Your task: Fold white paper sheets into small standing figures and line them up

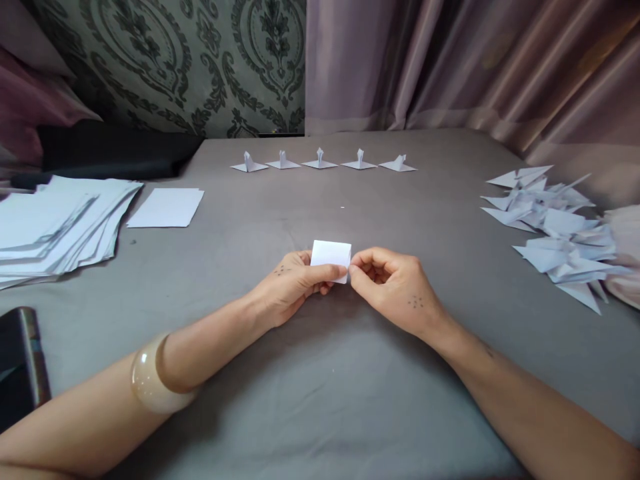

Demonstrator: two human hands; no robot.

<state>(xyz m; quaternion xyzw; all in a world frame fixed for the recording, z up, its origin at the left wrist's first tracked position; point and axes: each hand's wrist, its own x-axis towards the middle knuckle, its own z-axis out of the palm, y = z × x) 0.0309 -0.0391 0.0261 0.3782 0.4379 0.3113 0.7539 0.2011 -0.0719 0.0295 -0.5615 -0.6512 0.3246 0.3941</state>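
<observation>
A small folded sheet of white paper [331, 252] is held up at the middle of the table. My left hand [295, 280] grips it from the left, thumb pressed flat across its front and fingers behind. At the paper's right edge, my right hand [393, 283] has thumb and forefinger pinched together on the corner. The other fingers of that hand are curled in. A pale bangle [150, 377] circles my left forearm.
Several folded paper figures [320, 160] stand in a row at the back. More folded paper cranes [565, 227] lie heaped at right. Paper sheets [55, 227], a small square stack [167, 207], a dark phone-like device [23, 367] and black cloth [115, 150] lie at left.
</observation>
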